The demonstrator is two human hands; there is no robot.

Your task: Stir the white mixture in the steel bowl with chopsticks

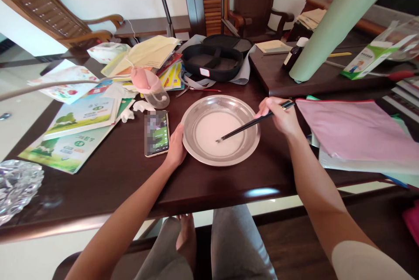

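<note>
A round stainless steel basin (253, 140) sits on the dark wooden table with a milky white liquid (219, 127) inside. My left hand (177, 147) grips the basin's left rim, its thumb side against the metal. Black chopsticks (245, 126) are held in my right hand (278, 114) above the right rim. Their tips dip into the white liquid near the middle of the basin. Just left of my left hand lies a smartphone (157, 134) with its screen lit. Fingertips of the left hand under the rim are hidden.
Workbooks (78, 118), a pink-lidded cup (150, 88) and crumpled tissues (143, 106) are at left. Behind the basin is an open black case (212, 59). A tall green thermos (330, 27), a dark bottle (293, 55) and a pink zip pouch (356, 127) stand or lie at right. A glass dish (19, 188) is near the left edge.
</note>
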